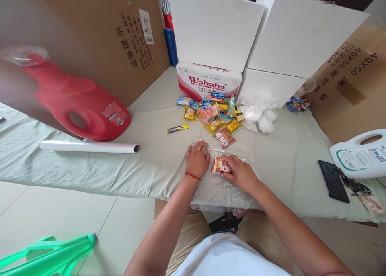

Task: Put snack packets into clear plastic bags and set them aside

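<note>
My right hand [241, 172] grips a small red and cream snack packet [219, 165] at its right end, low over a sheet of clear plastic film [211, 191]. Flat on the film's left edge lies my left hand [197, 157], fingers stretched forward, nothing in it. Just beyond the hands is a brown snack packet [224, 138]. Behind it several wrapped snacks sit in a loose pile, among them a yellow packet [213, 125] and a pink packet [208, 113]. A thin yellow and dark packet [177, 128] lies apart to the left.
A Wahaha carton [208, 81] and white boxes [304, 35] stand at the back, with crumpled clear plastic bags [256, 112] in front. On the left are a red jug [81, 99] and a film roll [90, 146]. A phone [333, 181] and white bottle [362, 155] are right.
</note>
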### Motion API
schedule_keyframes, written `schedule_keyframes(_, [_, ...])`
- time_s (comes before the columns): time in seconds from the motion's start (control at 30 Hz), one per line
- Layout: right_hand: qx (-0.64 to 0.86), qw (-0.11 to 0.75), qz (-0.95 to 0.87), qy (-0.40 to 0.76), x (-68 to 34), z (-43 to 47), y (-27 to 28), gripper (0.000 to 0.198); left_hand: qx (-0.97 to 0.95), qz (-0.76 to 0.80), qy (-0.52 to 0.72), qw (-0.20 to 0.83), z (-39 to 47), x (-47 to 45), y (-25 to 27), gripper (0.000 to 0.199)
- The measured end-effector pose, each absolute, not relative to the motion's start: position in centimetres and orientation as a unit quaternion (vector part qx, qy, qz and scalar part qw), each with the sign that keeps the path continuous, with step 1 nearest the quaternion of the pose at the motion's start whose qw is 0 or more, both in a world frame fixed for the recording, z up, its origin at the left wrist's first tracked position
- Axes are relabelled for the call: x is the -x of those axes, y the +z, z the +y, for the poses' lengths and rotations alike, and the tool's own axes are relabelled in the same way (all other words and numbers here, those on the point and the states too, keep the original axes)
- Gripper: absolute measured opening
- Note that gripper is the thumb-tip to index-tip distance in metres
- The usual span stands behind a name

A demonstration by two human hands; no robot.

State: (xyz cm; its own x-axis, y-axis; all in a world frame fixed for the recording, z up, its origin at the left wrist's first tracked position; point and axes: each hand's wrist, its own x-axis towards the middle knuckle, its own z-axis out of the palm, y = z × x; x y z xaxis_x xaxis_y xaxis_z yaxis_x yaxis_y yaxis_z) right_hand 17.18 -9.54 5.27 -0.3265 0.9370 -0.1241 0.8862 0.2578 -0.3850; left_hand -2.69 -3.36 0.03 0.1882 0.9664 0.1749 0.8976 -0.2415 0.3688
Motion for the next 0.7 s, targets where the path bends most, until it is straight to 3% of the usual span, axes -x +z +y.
schedule_keyframes(0.23, [0.586, 0.022, -0.790, 0.181, -16.2, -10.2, 5.4, 0.066, -0.760, 0.612, 0.193, 0.098, -3.3, 2.7, -0.1, 0.044])
schedule_keyframes(0.47, [0.557, 0.141, -0.796, 0.190, -17.9, -9.1, 5.8, 0.049, -0.761, 0.609, 0.197, 0.104, -3.3, 2.8, -0.1, 0.043])
schedule_keyframes(0.7, [0.549, 0.023, -0.801, 0.238, -17.8, -6.7, 5.6, 0.058, -0.759, 0.610, 0.199, 0.110, -3.3, 2.7, -0.1, 0.042])
